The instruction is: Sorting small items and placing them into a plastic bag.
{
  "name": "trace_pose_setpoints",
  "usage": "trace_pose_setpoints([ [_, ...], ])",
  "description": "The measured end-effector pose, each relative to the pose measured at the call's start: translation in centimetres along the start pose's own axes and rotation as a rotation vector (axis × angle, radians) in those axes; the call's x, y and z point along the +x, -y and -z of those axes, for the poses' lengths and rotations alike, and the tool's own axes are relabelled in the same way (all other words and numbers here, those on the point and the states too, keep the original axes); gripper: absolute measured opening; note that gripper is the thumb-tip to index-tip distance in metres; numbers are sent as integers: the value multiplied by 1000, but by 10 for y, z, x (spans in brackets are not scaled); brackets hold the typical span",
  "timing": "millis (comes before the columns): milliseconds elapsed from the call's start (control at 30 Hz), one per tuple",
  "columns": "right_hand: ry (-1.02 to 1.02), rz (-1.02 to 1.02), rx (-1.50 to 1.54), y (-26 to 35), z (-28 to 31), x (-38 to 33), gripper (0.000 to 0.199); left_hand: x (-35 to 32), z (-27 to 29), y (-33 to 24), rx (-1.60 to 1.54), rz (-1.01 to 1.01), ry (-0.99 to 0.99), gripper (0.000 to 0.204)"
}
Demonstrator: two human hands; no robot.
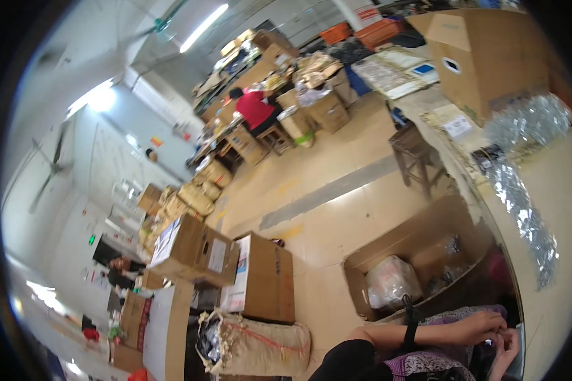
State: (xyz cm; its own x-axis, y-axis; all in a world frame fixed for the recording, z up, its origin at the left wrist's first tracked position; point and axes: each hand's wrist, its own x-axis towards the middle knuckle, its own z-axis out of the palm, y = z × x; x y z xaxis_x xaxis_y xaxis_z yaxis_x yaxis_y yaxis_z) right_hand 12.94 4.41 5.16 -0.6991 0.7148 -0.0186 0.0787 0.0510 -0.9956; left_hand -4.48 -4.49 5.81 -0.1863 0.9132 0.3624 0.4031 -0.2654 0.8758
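At the lower right, my left hand reaches in from the left, a black band around its wrist. Its fingers are bent and pinched close to my right hand, whose fingers are curled too. A tiny pale spot shows between them, too small to name. Both hands are above a purple patterned cloth over my lap, beside the table edge. Just beyond my left forearm, an open cardboard box holds a clear plastic bag of pale items and some small clear packets.
On the table at right lie clear plastic packets and a large carton. A wooden stool stands beyond the open box. Cartons and a stuffed sack stand at left. Farther off, a person in red sits among boxes.
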Motion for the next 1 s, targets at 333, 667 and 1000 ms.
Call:
trace_pose_setpoints([
  [333, 159, 73, -266, 19, -25, 22, 8, -32, 14, -3, 297, 27, -83, 19],
  [667, 231, -280, 122, -3, -4, 8, 11, -40, 42, -6, -372, 217, 44, 23],
  [1000, -48, -167, -503, -50, 6, -75, 14, -14, -3, 87, 28, 164, 919, 31],
])
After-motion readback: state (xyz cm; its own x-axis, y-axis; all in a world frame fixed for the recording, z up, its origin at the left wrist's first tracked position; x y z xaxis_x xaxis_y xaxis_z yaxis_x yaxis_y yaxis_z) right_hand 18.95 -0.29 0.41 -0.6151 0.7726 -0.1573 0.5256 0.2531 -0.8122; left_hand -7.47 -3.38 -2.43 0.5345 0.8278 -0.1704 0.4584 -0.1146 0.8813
